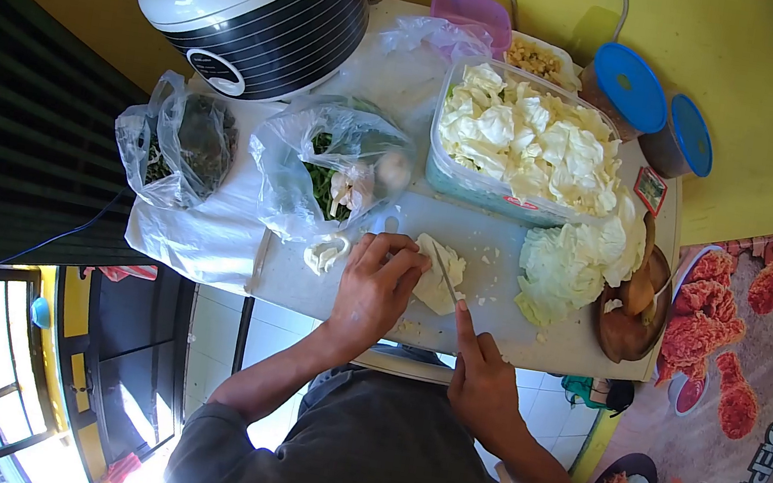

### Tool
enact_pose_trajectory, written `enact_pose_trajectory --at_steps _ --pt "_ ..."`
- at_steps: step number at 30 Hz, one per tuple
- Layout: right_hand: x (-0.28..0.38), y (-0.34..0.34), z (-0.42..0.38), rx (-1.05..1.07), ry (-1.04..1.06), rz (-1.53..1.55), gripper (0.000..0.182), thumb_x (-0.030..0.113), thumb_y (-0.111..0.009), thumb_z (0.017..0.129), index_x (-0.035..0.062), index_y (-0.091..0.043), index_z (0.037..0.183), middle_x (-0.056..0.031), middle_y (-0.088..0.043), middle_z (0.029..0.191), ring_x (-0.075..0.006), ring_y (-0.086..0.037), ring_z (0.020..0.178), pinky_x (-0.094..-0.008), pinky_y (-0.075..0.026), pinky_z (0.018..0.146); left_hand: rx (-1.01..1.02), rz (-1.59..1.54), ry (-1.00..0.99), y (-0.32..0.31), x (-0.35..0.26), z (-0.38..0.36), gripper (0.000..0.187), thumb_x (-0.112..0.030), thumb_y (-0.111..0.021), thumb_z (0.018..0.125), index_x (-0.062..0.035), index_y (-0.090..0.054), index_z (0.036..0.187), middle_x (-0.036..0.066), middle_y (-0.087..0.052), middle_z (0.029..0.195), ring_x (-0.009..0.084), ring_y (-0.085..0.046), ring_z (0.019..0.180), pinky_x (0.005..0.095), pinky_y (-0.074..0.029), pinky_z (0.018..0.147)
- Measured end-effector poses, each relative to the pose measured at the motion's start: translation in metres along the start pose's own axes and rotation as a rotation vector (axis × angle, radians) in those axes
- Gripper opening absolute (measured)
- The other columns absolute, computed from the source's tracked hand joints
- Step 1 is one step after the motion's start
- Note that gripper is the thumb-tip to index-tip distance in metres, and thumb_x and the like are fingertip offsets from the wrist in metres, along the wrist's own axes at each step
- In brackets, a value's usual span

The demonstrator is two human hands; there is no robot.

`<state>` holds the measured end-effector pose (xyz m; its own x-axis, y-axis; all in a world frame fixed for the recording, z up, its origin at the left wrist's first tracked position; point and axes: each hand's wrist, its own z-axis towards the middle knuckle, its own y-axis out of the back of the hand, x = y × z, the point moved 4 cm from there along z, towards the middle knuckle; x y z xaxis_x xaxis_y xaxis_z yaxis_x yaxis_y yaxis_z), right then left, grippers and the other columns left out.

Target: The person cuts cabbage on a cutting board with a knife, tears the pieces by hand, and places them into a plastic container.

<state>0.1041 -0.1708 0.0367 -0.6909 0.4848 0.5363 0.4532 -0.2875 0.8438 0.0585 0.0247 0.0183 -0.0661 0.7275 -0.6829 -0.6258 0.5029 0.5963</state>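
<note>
A pale piece of cabbage (436,291) lies on the white cutting board (411,208) near the table's front edge. My left hand (379,277) is curled, its fingertips pressing the left side of that piece. My right hand (483,369) grips a knife (446,278), index finger stretched along its back, with the blade over the cabbage. Small cabbage scraps dot the board to the right. A large cabbage portion (564,268) rests at the board's right, beside a tub (442,172) heaped with cut cabbage. A trimmed cabbage bit (326,253) sits left of my left hand.
A rice cooker (255,17) stands at the back left. Clear plastic bags (279,160) hold greens and garlic. Blue-lidded containers (630,83) and a pink container (472,14) line the back. A brown mortar (628,333) sits at the right edge.
</note>
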Motion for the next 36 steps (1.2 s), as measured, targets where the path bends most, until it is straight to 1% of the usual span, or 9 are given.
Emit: enact_pose_trajectory --at_steps 3,12,15,18,21,24,27,30,36 --pt "0.0 -0.003 0.003 0.031 -0.018 -0.011 0.086 -0.003 -0.064 0.083 0.0088 -0.033 0.163 -0.0153 -0.059 0.091 -0.0332 -0.062 0.059 -0.0448 -0.056 0.054 0.013 -0.003 0.002 0.0 0.002 0.001 0.016 0.001 -0.079 0.083 -0.0051 -0.074 0.097 0.009 -0.067 0.105 0.0311 -0.063 0.092 0.0429 -0.052 0.08" --pt "0.006 -0.008 0.017 0.082 -0.047 -0.034 0.085 -0.004 -0.063 0.084 0.0046 -0.031 0.163 -0.0199 -0.059 0.093 -0.0373 -0.063 0.061 -0.0477 -0.057 0.056 0.036 -0.019 0.034 -0.002 0.004 0.002 0.017 0.002 -0.079 0.082 -0.0058 -0.075 0.096 0.009 -0.064 0.102 0.0307 -0.061 0.091 0.0429 -0.051 0.079" --pt "-0.001 -0.009 0.028 0.052 -0.012 -0.001 0.076 -0.006 -0.06 0.09 0.0041 -0.035 0.161 -0.0187 -0.059 0.086 -0.0378 -0.061 0.061 -0.0485 -0.054 0.058 0.033 -0.009 0.012 -0.002 0.003 0.004 0.016 0.002 -0.078 0.083 -0.0061 -0.075 0.096 0.009 -0.064 0.102 0.0309 -0.06 0.091 0.0434 -0.049 0.08" --pt "-0.011 -0.004 0.036 0.082 0.029 0.08 0.081 -0.003 -0.062 0.086 0.0048 -0.033 0.162 -0.0195 -0.061 0.089 -0.0382 -0.064 0.063 -0.0499 -0.057 0.059 0.038 0.01 0.011 -0.003 0.002 0.005 0.016 0.001 -0.078 0.083 -0.0062 -0.074 0.096 0.009 -0.064 0.102 0.0313 -0.06 0.091 0.0437 -0.048 0.082" --pt "-0.016 0.005 0.033 0.098 0.042 0.072 0.08 -0.002 -0.062 0.087 0.006 -0.035 0.161 -0.0186 -0.061 0.087 -0.0377 -0.064 0.063 -0.0488 -0.056 0.057 0.044 0.02 0.031 -0.005 0.003 0.005 0.016 0.0 -0.078 0.083 -0.0058 -0.074 0.097 0.009 -0.064 0.103 0.0317 -0.06 0.092 0.0444 -0.048 0.082" --pt "-0.016 0.011 0.01 0.177 -0.022 -0.041 0.079 -0.001 -0.062 0.087 0.0071 -0.037 0.161 -0.0186 -0.062 0.087 -0.0373 -0.064 0.062 -0.0472 -0.056 0.056 0.046 0.011 0.013 -0.004 0.003 0.005 0.016 -0.001 -0.078 0.084 -0.0057 -0.073 0.099 0.01 -0.063 0.103 0.0321 -0.061 0.092 0.0451 -0.047 0.082" --pt "-0.019 0.003 0.006 0.128 -0.016 -0.066 0.078 -0.003 -0.062 0.086 0.0081 -0.038 0.16 -0.018 -0.062 0.087 -0.0361 -0.063 0.061 -0.0459 -0.056 0.055 0.062 0.037 0.03 -0.006 0.004 0.004 0.02 -0.002 -0.078 0.085 -0.0058 -0.073 0.104 0.011 -0.063 0.106 0.0319 -0.06 0.095 0.0457 -0.048 0.085" --pt "-0.022 0.003 0.006 0.079 0.024 -0.026 0.078 -0.003 -0.062 0.086 0.0087 -0.039 0.16 -0.0173 -0.062 0.087 -0.0352 -0.063 0.061 -0.0458 -0.056 0.055 0.034 0.024 0.078 -0.007 0.003 0.005 0.025 -0.004 -0.077 0.087 -0.006 -0.071 0.112 0.014 -0.062 0.115 0.0319 -0.06 0.098 0.0461 -0.048 0.089" --pt "-0.036 0.011 -0.024 0.059 0.026 0.058 0.073 -0.002 -0.062 0.091 0.0098 -0.041 0.16 -0.0155 -0.062 0.083 -0.0343 -0.064 0.062 -0.0455 -0.055 0.056 0.216 0.066 -0.024 0.0 0.001 0.009 0.032 -0.008 -0.074 0.092 -0.0048 -0.066 0.122 0.017 -0.057 0.131 0.0352 -0.058 0.101 0.0468 -0.048 0.094"
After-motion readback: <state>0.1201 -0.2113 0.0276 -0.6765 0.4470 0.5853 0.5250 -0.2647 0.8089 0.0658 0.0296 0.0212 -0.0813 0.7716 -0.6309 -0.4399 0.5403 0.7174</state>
